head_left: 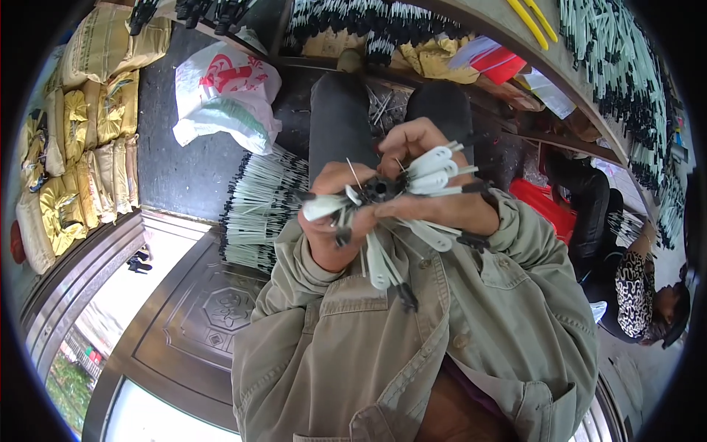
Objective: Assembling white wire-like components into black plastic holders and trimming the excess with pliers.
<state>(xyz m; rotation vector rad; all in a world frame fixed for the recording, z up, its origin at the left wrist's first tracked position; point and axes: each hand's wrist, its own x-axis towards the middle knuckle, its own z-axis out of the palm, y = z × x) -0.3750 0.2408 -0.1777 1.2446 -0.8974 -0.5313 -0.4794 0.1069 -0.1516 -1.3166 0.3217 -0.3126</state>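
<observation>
In front of my chest, both hands hold a black round hub (380,189) with white strips and thin metal wires fanning out from it. Several strips end in flat, rounded white paddles (433,168); others have black tips. My left hand (335,221) is closed round the left side of this bundle, and a thin wire stands up beside its fingers. My right hand (431,206) grips it from the right, with bent fingers at the hub and strips passing between them. The fingers and palms partly hide where the strips join the hub.
Bundled white strips with black ends (254,210) are stacked at my left. A white plastic bag (228,96) lies beyond them. Yellow-brown sacks (92,158) line the far left. At right are a shelf of bundles (615,66), a red container (541,210) and another person (635,295).
</observation>
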